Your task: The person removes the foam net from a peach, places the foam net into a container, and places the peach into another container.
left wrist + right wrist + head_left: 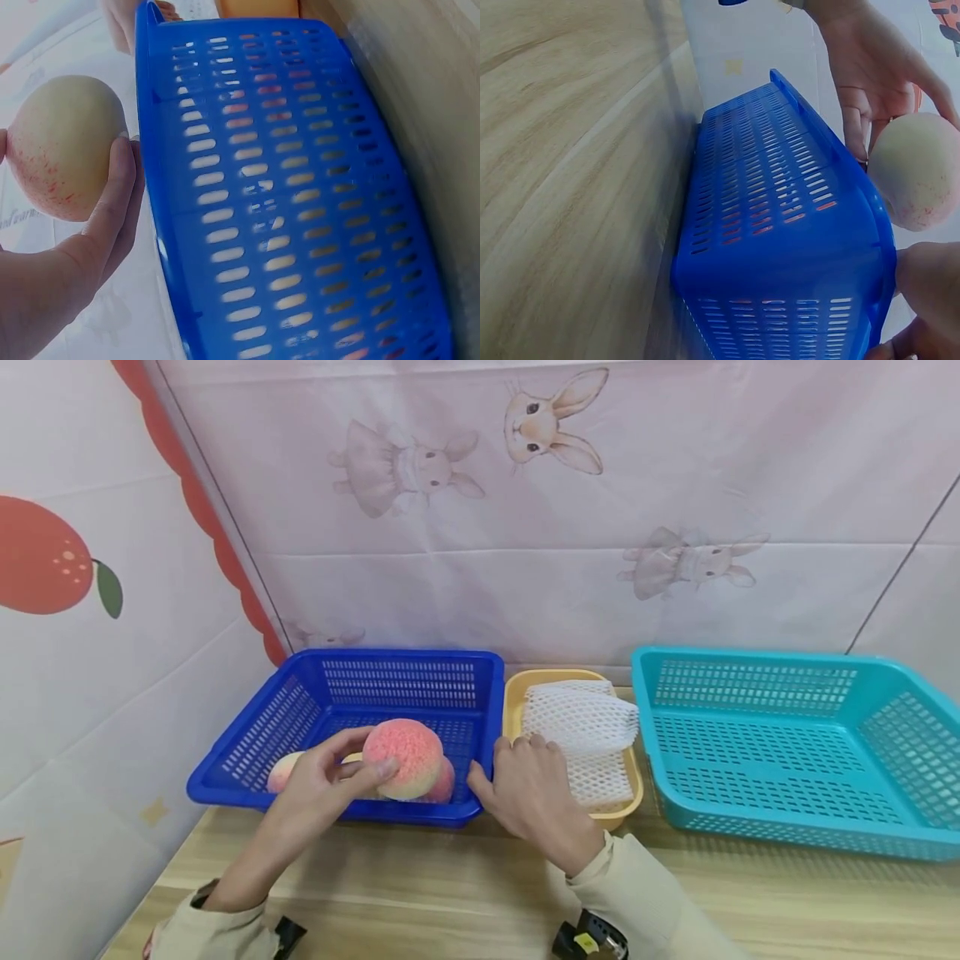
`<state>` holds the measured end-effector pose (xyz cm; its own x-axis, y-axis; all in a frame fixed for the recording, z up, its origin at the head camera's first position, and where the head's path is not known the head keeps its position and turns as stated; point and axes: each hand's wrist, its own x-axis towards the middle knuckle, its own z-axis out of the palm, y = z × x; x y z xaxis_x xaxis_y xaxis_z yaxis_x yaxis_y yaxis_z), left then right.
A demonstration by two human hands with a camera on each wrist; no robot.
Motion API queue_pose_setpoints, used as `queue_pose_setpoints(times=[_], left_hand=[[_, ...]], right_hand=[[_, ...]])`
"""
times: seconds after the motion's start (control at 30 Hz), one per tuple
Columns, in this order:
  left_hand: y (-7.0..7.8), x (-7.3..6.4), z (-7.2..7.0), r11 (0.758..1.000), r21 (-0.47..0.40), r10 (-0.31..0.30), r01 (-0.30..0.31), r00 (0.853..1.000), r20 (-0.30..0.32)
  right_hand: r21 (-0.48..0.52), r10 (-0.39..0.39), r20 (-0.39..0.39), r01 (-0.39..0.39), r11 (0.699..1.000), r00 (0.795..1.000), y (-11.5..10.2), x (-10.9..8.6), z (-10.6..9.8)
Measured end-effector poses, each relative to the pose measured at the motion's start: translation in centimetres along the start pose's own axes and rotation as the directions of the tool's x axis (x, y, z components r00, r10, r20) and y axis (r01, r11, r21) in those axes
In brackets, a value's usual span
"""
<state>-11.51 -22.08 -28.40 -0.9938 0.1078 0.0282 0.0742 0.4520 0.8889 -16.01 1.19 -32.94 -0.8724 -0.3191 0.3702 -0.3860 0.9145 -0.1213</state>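
Observation:
My left hand (pixel 318 781) holds a pink and cream peach (pixel 405 756) between thumb and fingers, above the front of the blue basket (pixel 431 812). The left wrist view shows the peach's pale side (pixel 71 142), raised past the basket rim. Beneath it in the basket lie more peaches, one at the left (pixel 283 770) and others partly hidden by the hand and the held peach. My right hand (pixel 532 789) is at the basket's right rim, its thumb over the inner side and its fingers curled at the outer side.
A yellow basket (pixel 630 806) with white foam net sleeves (pixel 577 718) stands right of the blue one, partly behind my right hand. Farther right is a turquoise basket (pixel 810 839). All three stand on a wooden table (pixel 442 893) against a rabbit-print wall covering (pixel 487 602).

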Motion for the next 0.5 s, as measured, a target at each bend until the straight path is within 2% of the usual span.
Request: queue_pose_setpoints(times=[0.23,0.5], left_hand=[[0.2,0.9,-1.2,0.99,0.138,0.035,-0.034,0.999,-0.009],[0.5,2.2,-2.3,0.966,0.257,0.035,-0.035,0.999,0.005]], right_hand=[[0.03,0.027,0.072,-0.03,0.999,0.997,-0.2,0.1,0.1],[0.042,0.026,0.065,-0.029,0.999,0.998,0.0,0.2,0.2]])
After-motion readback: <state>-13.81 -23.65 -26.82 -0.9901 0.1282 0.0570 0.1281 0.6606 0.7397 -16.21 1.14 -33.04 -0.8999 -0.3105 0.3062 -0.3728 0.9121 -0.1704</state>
